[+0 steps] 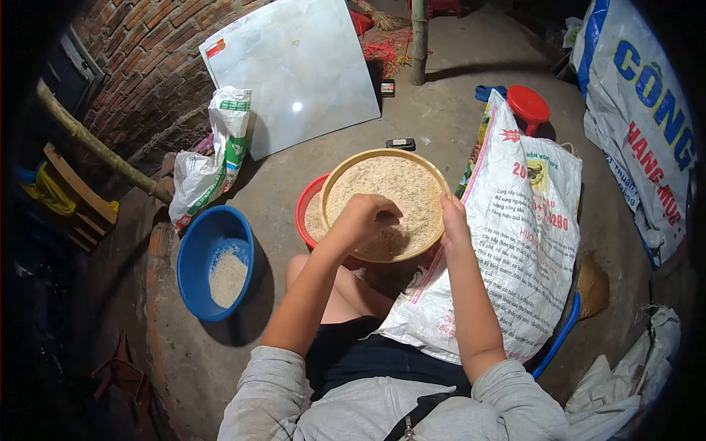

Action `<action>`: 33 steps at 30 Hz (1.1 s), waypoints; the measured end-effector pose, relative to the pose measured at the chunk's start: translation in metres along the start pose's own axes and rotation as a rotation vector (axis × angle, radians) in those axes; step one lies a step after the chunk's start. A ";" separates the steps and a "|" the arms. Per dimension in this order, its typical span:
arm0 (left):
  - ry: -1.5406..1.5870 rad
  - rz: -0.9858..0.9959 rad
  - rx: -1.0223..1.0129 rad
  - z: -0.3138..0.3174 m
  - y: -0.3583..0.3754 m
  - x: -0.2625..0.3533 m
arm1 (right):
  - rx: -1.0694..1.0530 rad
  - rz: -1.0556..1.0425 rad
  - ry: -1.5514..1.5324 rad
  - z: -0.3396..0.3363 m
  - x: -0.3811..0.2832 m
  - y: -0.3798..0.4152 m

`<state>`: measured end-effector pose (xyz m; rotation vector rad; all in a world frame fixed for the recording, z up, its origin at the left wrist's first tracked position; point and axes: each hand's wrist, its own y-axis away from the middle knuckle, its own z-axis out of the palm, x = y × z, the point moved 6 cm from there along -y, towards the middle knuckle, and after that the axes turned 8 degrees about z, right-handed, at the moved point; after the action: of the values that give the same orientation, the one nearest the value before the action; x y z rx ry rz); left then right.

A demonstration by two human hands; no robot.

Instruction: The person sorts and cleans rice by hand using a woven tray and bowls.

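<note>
Hands in the round tan sieve tray (pixel 346 173) of pale grain, just beside the blue plastic basin (pixel 197 257).

Left hand (pixel 365 219) curled loosely over the grain, picking; right hand (pixel 454 223) grips the tray's rim.

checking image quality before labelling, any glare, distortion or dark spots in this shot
Head view: strong fisheye bending with black vignetted corners; a small glare spot on the leaning white tile; the brick wall side at left is dim; the blue basin throws a soft shadow; the left hand, right hand and tan sieve are sharp.
</note>
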<state>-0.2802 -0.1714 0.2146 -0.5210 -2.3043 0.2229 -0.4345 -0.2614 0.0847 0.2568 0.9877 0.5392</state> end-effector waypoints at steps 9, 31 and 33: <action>0.303 -0.439 0.211 -0.042 0.015 -0.105 | 0.389 -0.268 -0.051 -0.050 -0.044 -0.006; 0.153 -0.519 0.369 0.029 -0.023 -0.193 | 0.577 -0.334 -0.102 -0.048 -0.057 0.003; 0.323 -0.359 0.665 0.001 -0.001 -0.168 | 0.539 -0.310 -0.099 -0.049 -0.047 -0.004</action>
<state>-0.1747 -0.2447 0.1066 0.1836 -1.8187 0.6429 -0.4949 -0.2917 0.0902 0.5921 1.0393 -0.0317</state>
